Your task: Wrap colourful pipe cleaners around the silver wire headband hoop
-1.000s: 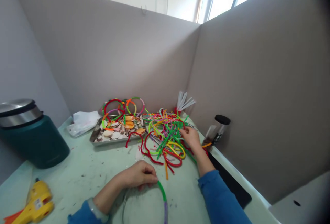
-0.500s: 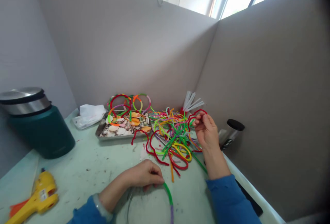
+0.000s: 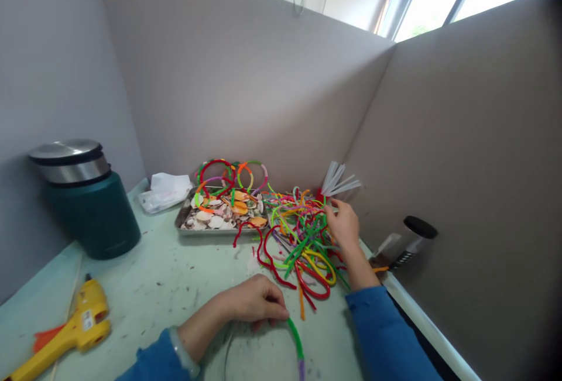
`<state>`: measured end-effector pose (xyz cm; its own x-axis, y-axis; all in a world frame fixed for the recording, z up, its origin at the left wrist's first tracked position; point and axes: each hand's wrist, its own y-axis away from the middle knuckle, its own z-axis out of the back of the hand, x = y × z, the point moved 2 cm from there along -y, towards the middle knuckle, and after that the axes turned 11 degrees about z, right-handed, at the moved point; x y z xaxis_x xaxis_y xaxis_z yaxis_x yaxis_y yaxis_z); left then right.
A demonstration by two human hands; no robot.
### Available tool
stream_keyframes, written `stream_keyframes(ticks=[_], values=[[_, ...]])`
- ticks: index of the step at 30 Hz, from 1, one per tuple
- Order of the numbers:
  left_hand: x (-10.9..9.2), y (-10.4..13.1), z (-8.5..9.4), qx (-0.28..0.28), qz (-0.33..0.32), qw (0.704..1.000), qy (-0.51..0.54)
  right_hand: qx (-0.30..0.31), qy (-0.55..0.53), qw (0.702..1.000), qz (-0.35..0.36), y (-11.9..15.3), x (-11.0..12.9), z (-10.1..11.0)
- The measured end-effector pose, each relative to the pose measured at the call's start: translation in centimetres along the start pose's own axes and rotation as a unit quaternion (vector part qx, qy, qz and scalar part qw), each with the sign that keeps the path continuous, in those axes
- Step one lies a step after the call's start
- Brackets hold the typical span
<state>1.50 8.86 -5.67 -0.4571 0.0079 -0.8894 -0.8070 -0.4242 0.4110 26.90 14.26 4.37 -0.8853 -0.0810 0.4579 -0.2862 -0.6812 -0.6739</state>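
My left hand [image 3: 258, 302], low in the middle, pinches a thin hoop [image 3: 300, 343]. Green and purple fuzzy wrapping covers the hoop's right side, while its left side is a bare thin ring; the bottom is out of frame. At the right edge of a tangled heap of pipe cleaners [image 3: 307, 234], my right hand [image 3: 345, 223] has its thumb and finger close together by the heap's upper right. What lies between those fingertips is too small to make out. Bent red pipe cleaners [image 3: 267, 258] lie at the heap's left front.
A metal tray [image 3: 211, 232] of seashells stands at the back, with several colourful wrapped hoops [image 3: 215, 161] on it. White sticks [image 3: 338, 181] rise behind the heap. On the left are a teal bottle [image 3: 94, 217] and a yellow glue gun [image 3: 88, 316]. A black-capped clear container [image 3: 410, 243] stands right.
My right hand has moved down to the heap, and the red pipe cleaner it held up no longer shows in it. My left hand keeps its hold on the hoop. The view has shifted slightly.
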Motion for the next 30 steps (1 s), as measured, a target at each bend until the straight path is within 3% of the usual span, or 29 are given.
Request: stream_keyframes(ticks=[2, 4, 7, 9, 12, 14, 17, 25, 30], values=[[-0.2, 0.1, 0.0, 0.001, 0.007, 1.000, 0.008, 0.026, 0.004, 0.997, 0.077, -0.3, 0.6, -1.2], [-0.4, 0.2, 0.0, -0.001, 0.005, 1.000, 0.007, 0.055, -0.023, 0.995, 0.084, -1.5, 0.9, -2.7], [-0.5, 0.3, 0.0, -0.004, -0.001, 1.000, 0.004, 0.083, 0.003, 0.996, -0.008, -4.3, -0.2, -5.7], [-0.4, 0.2, 0.0, -0.003, 0.004, 1.000, 0.007, 0.148, 0.029, 0.987, -0.051, -5.9, -1.2, -8.0], [-0.1, 0.0, 0.0, -0.008, 0.015, 1.000, 0.014, 0.204, 0.039, 0.974, -0.087, -6.7, -2.1, -10.9], [0.1, -0.1, 0.0, -0.012, 0.013, 1.000, 0.018, 0.219, 0.026, 0.973, -0.073, -6.6, -2.2, -12.0], [0.4, -0.4, -0.1, -0.010, 0.008, 1.000, 0.026, 0.252, 0.007, 0.967, -0.042, -6.4, -1.9, -12.4], [0.4, -0.4, 0.0, -0.005, -0.001, 1.000, 0.022, 0.304, -0.062, 0.949, -0.051, -9.8, -3.0, -9.3], [0.2, -0.2, 0.0, -0.014, 0.003, 1.000, 0.019, 0.298, -0.025, 0.954, -0.013, -7.7, -2.1, -11.3]])
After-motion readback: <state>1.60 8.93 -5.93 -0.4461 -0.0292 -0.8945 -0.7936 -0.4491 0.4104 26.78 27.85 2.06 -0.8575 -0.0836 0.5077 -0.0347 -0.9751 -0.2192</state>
